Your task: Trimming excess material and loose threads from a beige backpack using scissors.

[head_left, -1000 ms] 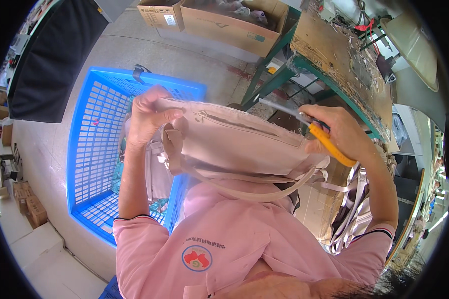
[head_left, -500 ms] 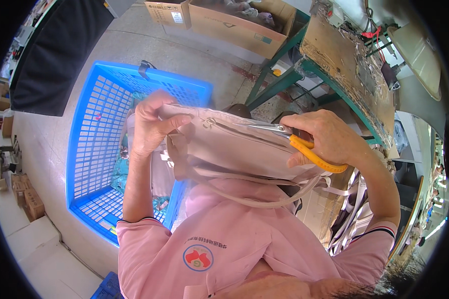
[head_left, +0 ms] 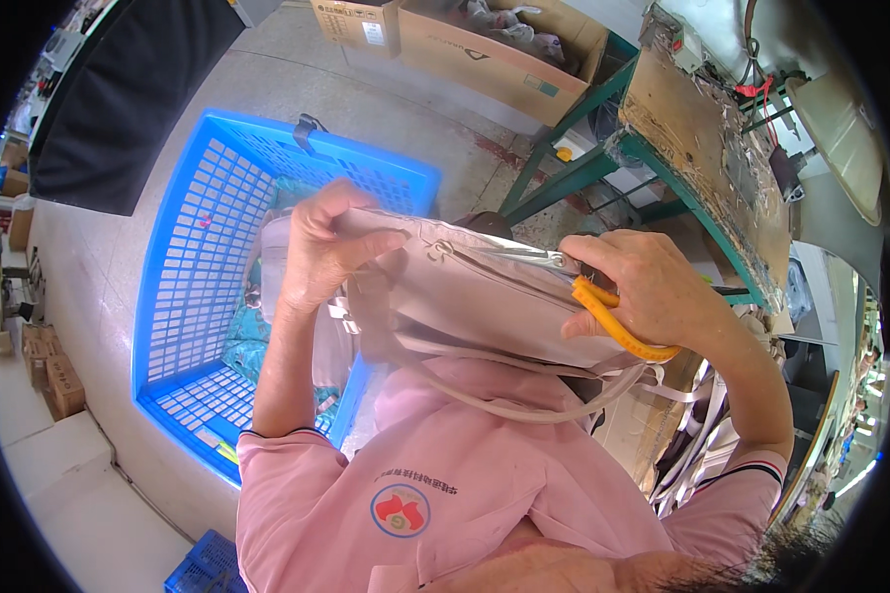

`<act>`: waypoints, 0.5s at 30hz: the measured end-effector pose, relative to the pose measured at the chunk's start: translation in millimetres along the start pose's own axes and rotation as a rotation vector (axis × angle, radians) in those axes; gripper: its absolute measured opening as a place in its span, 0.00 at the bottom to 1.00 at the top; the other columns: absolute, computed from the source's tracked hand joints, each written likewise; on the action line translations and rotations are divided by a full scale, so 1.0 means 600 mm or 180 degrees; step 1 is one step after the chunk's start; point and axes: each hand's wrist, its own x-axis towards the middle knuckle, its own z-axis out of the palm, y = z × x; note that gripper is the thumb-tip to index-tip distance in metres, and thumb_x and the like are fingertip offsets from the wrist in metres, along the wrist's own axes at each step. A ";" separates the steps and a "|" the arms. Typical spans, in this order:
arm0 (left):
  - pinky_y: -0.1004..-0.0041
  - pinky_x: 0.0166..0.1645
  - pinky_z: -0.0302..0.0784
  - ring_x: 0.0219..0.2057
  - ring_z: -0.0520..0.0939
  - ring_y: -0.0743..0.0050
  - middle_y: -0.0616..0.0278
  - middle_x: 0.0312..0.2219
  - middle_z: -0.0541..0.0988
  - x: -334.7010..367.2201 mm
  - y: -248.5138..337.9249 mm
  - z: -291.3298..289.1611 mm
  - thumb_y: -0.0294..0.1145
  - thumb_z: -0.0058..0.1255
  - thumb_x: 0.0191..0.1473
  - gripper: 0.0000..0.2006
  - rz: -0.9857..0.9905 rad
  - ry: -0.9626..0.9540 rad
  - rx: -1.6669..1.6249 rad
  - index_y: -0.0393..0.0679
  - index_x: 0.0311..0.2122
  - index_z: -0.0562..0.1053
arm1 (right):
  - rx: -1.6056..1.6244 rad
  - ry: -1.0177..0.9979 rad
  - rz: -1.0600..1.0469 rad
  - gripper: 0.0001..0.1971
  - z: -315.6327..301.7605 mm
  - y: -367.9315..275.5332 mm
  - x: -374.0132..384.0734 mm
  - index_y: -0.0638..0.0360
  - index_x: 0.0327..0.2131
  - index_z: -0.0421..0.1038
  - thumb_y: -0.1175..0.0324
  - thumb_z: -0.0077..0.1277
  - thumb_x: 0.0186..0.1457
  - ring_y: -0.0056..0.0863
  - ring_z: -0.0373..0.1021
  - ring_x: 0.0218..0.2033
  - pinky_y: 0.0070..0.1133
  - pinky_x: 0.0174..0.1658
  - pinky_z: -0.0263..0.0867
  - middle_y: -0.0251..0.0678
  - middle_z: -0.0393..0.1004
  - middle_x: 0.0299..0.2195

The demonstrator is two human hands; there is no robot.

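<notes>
A pale pinkish-beige bag (head_left: pixel 504 314) is held up before my chest. At its upper left edge my left hand (head_left: pixel 318 247) pinches the fabric between thumb and fingers. A zipper with a small metal pull (head_left: pixel 438 250) runs along the side facing me, and a thin strap (head_left: pixel 524 412) loops below. My right hand (head_left: pixel 653 285) grips scissors with orange handles (head_left: pixel 618 324). Their metal blades (head_left: pixel 524 253) point left along the bag's top edge; whether they touch the fabric I cannot tell.
To the left stands a blue plastic crate (head_left: pixel 183 267) containing teal wrapped items (head_left: pixel 247 341) and beige pieces. A worn workbench (head_left: pixel 667 124) with green legs is at the far right, beside an open cardboard box (head_left: pixel 494 64). Beige straps (head_left: pixel 697 435) hang by my right elbow.
The bag and both hands appear slightly farther right and lower, as does the whole scene. The scissors have turned a little, with the blades now closer along the bag's top edge.
</notes>
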 end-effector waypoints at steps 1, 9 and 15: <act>0.84 0.28 0.63 0.24 0.68 0.87 0.71 0.20 0.69 0.000 -0.001 -0.001 0.23 0.62 0.30 0.12 0.0050 -0.0005 -0.0047 0.39 0.23 0.70 | 0.0001 -0.0002 -0.0008 0.27 0.002 -0.001 0.003 0.60 0.34 0.63 0.48 0.54 0.38 0.39 0.66 0.21 0.28 0.24 0.62 0.40 0.68 0.19; 0.83 0.29 0.63 0.24 0.68 0.86 0.71 0.21 0.70 -0.006 -0.004 -0.008 0.24 0.63 0.29 0.13 -0.0157 0.0063 -0.0090 0.40 0.23 0.71 | 0.0066 -0.0325 0.0163 0.26 0.000 -0.006 0.014 0.60 0.33 0.63 0.48 0.53 0.38 0.39 0.66 0.20 0.28 0.24 0.62 0.40 0.68 0.18; 0.81 0.30 0.64 0.25 0.69 0.84 0.69 0.21 0.70 -0.003 0.000 -0.007 0.24 0.63 0.29 0.13 0.0197 -0.0149 0.0172 0.39 0.24 0.71 | 0.0046 -0.0068 0.0018 0.28 0.018 -0.009 0.035 0.59 0.33 0.62 0.51 0.59 0.31 0.36 0.65 0.23 0.26 0.27 0.60 0.35 0.67 0.22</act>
